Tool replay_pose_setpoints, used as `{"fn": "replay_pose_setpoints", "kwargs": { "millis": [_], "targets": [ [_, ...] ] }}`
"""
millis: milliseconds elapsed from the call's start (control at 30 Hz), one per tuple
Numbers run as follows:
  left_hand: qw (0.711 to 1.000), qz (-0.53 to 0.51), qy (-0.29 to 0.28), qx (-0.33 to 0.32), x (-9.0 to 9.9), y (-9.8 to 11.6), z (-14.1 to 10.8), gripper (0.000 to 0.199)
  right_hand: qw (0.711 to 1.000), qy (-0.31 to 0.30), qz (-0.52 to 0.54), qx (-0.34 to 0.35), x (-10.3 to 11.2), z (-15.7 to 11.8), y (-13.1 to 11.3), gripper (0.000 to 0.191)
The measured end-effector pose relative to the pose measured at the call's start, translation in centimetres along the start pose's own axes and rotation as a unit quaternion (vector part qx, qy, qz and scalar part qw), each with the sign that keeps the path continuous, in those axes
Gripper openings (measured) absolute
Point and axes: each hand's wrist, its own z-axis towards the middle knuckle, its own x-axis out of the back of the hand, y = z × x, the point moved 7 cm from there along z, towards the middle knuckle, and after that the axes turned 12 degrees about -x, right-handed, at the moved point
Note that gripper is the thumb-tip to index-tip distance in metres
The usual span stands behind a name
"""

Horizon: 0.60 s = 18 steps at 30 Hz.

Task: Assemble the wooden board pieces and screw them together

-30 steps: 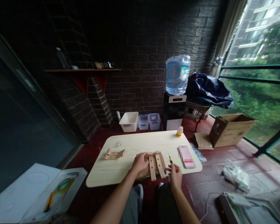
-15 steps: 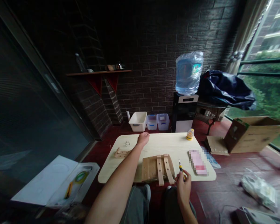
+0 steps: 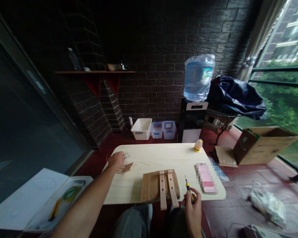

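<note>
Pale wood strips, two narrow flat lengths point(image 3: 162, 195) with dark round spots along them, lie side by side across a brown, flat-topped block point(image 3: 149, 187) at the near edge of the pale, round-cornered worktop point(image 3: 149, 158), low in the middle of the frame. Their near ends jut past the block's edge. They look laid out in position, but whether anything fastens them to each other or to the block cannot be told.

The right hand point(image 3: 194, 206), at lower right beside the block, has its grip closed around a slim yellow-and-black screwdriver point(image 3: 188, 187), its tip pointing up and away, touching neither strip.

The left hand point(image 3: 116, 160) reaches to the worktop's far left. Its fingers are at some small, thin metal pieces point(image 3: 127, 154); whether the grip is together on one of them or apart, I cannot tell. Just nearer, partly hidden by that hand, are light wooden pieces point(image 3: 127, 167), some set at an angle, which may already be joined.

As far as the frame shows, then, that cluster sits apart from the strips, and some metal pieces lie loose. A pink, blurred-out rectangular item point(image 3: 205, 178) rests at the right, nearer than a small clear container with a yellow base point(image 3: 198, 146).
</note>
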Motion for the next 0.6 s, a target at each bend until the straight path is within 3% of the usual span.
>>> {"fn": "replay_pose_setpoints", "kwargs": {
  "millis": [167,600],
  "targets": [
    [0.999,0.044,-0.029,0.006,-1.2,-3.0,2.2,0.035,1.0,-0.009,-0.005,-0.002,-1.4,0.4,-0.1,0.056],
    [0.993,0.097,-0.045,-0.052,-4.3,-4.4,7.1,0.036,0.998,0.003,0.052,-0.042,-0.8,3.5,1.2,0.062]
  ]
}}
